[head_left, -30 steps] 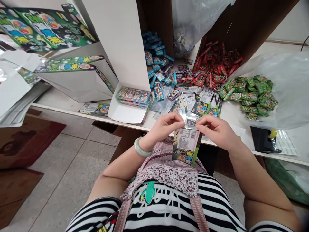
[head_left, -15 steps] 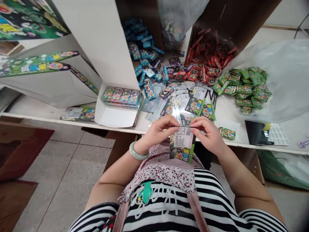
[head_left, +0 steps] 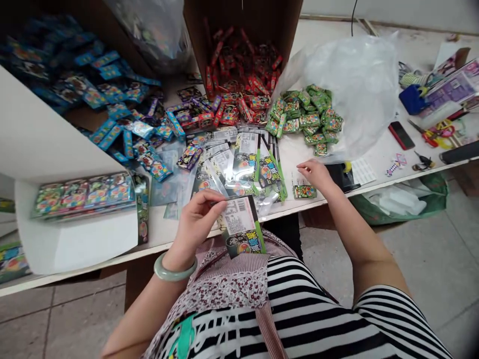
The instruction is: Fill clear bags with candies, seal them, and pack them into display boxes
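Note:
Between the thumb and fingers of my left hand (head_left: 200, 217) hangs a printed packet (head_left: 243, 227), gripped at its upper left corner, with a white label and a dark and green lower part. My right hand (head_left: 313, 173) is over the table's front edge at the right; its thumb and fingers look pinched together, and I cannot make out what is between them. Just below it lies a small green candy pack (head_left: 305, 191) on a pale sheet. Flat printed packets (head_left: 245, 162) lie fanned out beyond my hands.
Blue packs (head_left: 112, 92), purple packs (head_left: 190, 155), red packs (head_left: 239, 107) and green packs (head_left: 312, 117) are heaped at the back. An open carton (head_left: 78, 244) holds packets at left. Scissors (head_left: 430, 134), a phone (head_left: 401, 135) and a plastic bag (head_left: 359, 89) lie right.
My right hand has let go of the packet and moved right, beside the green pack. My left hand still holds the packet. The view has turned rightward, showing scissors and a phone.

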A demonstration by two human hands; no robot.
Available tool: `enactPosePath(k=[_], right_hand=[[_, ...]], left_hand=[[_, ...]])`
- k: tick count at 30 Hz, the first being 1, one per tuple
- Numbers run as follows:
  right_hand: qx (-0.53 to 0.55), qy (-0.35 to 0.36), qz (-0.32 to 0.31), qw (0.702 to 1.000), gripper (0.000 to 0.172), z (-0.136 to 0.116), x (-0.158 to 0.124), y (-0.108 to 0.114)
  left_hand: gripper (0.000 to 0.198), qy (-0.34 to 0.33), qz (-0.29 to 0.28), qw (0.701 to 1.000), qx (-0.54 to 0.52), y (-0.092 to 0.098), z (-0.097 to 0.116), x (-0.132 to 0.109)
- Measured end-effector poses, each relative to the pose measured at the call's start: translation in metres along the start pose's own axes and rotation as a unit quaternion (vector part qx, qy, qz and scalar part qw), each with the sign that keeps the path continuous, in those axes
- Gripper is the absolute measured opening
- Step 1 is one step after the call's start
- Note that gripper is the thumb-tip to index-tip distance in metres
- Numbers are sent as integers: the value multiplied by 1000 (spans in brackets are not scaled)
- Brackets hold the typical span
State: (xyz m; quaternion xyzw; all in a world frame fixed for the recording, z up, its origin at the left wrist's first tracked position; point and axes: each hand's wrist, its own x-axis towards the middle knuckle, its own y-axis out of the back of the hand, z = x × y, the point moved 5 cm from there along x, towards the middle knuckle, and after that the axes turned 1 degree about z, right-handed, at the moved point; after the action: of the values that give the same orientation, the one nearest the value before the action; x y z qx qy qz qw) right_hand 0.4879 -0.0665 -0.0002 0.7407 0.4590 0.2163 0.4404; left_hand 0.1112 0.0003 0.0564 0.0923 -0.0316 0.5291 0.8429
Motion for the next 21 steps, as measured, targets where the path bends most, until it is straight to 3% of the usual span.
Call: enactPosePath(k=[8,12,15,17,21], right_hand=[[16,-46,-82,995,4,-4,22,-35],[86,-69,-86,990,5,11,14,-29],[145,-80,-80,983,11,5,0,-13],[205,-47,-85,974,16,-22,-13,1],[323,129,-166,923,24,-122,-46,20]], left_hand=[[12,-5,-3,1000,25,-2,-2,5],[12,-17,-5,1000,19,-2,-5,6],[14,-31,-21,999,1,-9,-4,8],[16,-41,-33,999,-3,-16,-1,10],[15,-68,-58,996,6,-29,4,12]])
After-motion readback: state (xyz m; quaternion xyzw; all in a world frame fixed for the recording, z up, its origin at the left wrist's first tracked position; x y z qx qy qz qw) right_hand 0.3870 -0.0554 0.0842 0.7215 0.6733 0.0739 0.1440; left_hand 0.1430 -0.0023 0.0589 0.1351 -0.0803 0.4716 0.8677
